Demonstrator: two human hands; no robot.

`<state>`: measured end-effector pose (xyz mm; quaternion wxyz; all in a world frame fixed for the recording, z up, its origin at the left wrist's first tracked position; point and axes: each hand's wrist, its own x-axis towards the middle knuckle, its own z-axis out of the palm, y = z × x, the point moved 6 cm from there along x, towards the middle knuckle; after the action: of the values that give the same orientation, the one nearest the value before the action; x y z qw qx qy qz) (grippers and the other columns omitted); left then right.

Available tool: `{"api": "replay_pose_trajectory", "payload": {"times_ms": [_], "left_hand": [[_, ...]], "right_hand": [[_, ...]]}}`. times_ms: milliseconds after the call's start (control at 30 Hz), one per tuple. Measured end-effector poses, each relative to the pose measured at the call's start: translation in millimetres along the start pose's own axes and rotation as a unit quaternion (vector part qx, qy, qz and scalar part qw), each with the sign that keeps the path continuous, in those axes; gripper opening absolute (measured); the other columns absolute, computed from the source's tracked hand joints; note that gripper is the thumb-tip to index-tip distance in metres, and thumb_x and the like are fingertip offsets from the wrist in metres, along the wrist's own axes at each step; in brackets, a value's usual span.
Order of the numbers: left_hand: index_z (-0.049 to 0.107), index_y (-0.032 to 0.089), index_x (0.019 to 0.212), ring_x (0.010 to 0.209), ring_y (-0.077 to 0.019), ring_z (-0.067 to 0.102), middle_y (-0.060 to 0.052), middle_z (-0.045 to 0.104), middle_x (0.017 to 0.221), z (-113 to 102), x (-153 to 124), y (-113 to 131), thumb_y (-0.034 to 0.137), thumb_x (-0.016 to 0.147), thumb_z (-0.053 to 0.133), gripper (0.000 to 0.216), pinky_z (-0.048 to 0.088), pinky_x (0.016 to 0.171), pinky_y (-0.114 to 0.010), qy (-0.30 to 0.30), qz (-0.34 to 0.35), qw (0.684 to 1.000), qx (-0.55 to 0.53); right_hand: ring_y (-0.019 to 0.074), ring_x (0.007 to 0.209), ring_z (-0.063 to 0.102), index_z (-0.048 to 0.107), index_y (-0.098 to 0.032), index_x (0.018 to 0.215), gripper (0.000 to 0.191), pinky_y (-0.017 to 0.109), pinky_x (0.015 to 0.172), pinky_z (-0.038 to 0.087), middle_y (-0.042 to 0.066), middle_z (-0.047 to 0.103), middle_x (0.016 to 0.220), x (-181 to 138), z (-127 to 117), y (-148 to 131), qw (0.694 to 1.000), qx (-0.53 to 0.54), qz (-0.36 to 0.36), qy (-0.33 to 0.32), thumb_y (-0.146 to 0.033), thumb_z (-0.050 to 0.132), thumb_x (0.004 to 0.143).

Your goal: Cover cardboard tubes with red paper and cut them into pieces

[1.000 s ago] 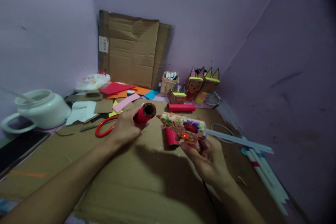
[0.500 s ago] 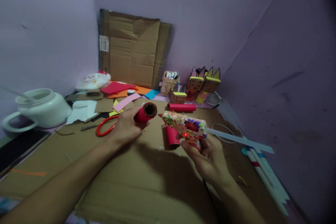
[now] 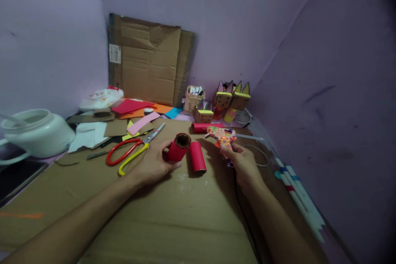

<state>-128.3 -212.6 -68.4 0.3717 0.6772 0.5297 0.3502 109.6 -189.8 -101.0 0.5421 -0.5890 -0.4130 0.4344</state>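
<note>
My left hand (image 3: 151, 164) is wrapped round a red paper-covered tube (image 3: 179, 147), its open brown end tilted up. A second red tube (image 3: 197, 156) lies on the cardboard sheet (image 3: 173, 214) right beside it. My right hand (image 3: 243, 165) grips a flower-patterned glue gun (image 3: 222, 135) by its handle, off to the right of the tubes, with a glue stick (image 3: 249, 137) poking out of its back. A third red tube (image 3: 206, 126) lies further back.
Red and yellow handled scissors (image 3: 131, 152) lie left of my left hand. Coloured paper scraps (image 3: 136, 109), a white jug (image 3: 37, 132), a folded cardboard box (image 3: 148, 66), a basket of pens (image 3: 193, 97), paper box figures (image 3: 230, 99) and white sticks (image 3: 298, 198) surround the sheet.
The glue gun has moved away from the tube's mouth, back and to the right. My left hand has lowered the tube toward the sheet, next to the lying tube. The view has shifted.
</note>
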Motion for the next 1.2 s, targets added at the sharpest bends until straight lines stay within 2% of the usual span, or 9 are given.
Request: {"api": "replay_pose_trajectory", "payload": {"times_ms": [200,300,400,500,567,667,867,967,1200], "left_hand": [[0.062,0.016,0.104,0.066,-0.0173,0.057,-0.003,0.068,0.084,8,-10,12,0.030,0.061,0.067,0.045,0.045,0.061,-0.029,-0.019,-0.041,0.999,-0.024],[0.062,0.016,0.101,0.071,-0.0185,0.058,-0.002,0.068,0.083,11,-13,13,0.029,0.061,0.068,0.043,0.045,0.063,-0.028,-0.024,-0.051,0.998,-0.037],[0.060,0.016,0.103,0.075,-0.0198,0.059,-0.003,0.068,0.085,15,-15,10,0.030,0.063,0.069,0.044,0.045,0.065,-0.029,-0.042,-0.050,0.997,-0.041],[0.059,0.018,0.106,0.083,-0.0227,0.062,-0.003,0.069,0.093,21,-18,10,0.027,0.064,0.071,0.044,0.047,0.072,-0.031,-0.064,-0.032,0.996,-0.044],[0.060,0.019,0.107,0.092,-0.0240,0.062,-0.003,0.069,0.099,27,-21,15,0.028,0.066,0.073,0.044,0.048,0.079,-0.031,-0.092,0.008,0.994,-0.057],[0.062,0.021,0.106,0.094,-0.0234,0.063,-0.001,0.069,0.100,39,-26,18,0.028,0.067,0.074,0.041,0.048,0.083,-0.030,-0.133,0.024,0.989,-0.064],[0.062,0.021,0.101,0.088,-0.0216,0.063,0.002,0.069,0.093,43,-35,15,0.008,0.060,0.063,0.043,0.048,0.076,-0.028,-0.190,-0.035,0.980,-0.044],[0.063,0.022,0.100,0.089,-0.0210,0.063,0.002,0.069,0.095,34,-34,18,0.009,0.058,0.063,0.044,0.047,0.077,-0.027,-0.205,-0.037,0.976,-0.056],[0.062,0.020,0.096,0.063,-0.0147,0.058,0.004,0.066,0.071,19,-32,19,0.019,0.061,0.071,0.036,0.042,0.052,-0.022,-0.130,-0.092,0.986,-0.054]], "right_hand": [[0.0193,0.060,0.060,0.071,-0.014,0.077,0.034,0.028,0.055,0.042,0.005,0.067,0.066,8,-3,8,0.998,-0.065,-0.006,-0.020,-0.041,0.070,0.056],[0.0291,0.092,0.062,0.069,-0.015,0.095,0.048,0.035,0.072,0.047,0.011,0.070,0.096,4,-8,-5,0.993,-0.103,-0.048,0.021,-0.035,0.074,0.052],[0.0306,0.117,0.048,0.059,-0.018,0.117,0.068,0.039,0.088,0.043,0.013,0.056,0.128,-17,-5,-30,0.983,-0.118,-0.133,0.046,-0.034,0.077,0.054],[0.0260,0.107,0.056,0.048,-0.021,0.129,0.070,0.036,0.079,0.048,0.013,0.055,0.129,-47,25,-46,0.967,-0.065,-0.218,-0.117,-0.035,0.074,0.066],[0.0257,0.108,0.056,0.043,-0.022,0.133,0.077,0.036,0.078,0.048,0.014,0.055,0.129,-64,41,-45,0.948,-0.066,-0.224,-0.216,-0.033,0.078,0.064],[0.0263,0.112,0.055,0.042,-0.021,0.133,0.086,0.037,0.084,0.048,0.013,0.055,0.129,-77,54,-37,0.929,-0.101,-0.201,-0.293,-0.026,0.083,0.058],[0.0195,0.090,0.063,0.057,-0.020,0.108,0.048,0.032,0.078,0.053,0.004,0.065,0.099,-84,62,-29,0.929,-0.107,-0.155,-0.319,-0.011,0.071,0.063],[0.0184,0.088,0.064,0.058,-0.019,0.105,0.044,0.030,0.079,0.053,0.003,0.066,0.097,-87,65,-30,0.930,-0.072,-0.146,-0.331,-0.006,0.066,0.063],[0.0175,0.086,0.065,0.062,-0.019,0.100,0.039,0.027,0.075,0.053,0.002,0.068,0.092,-89,68,-30,0.931,-0.047,-0.140,-0.334,-0.004,0.063,0.063]]}}
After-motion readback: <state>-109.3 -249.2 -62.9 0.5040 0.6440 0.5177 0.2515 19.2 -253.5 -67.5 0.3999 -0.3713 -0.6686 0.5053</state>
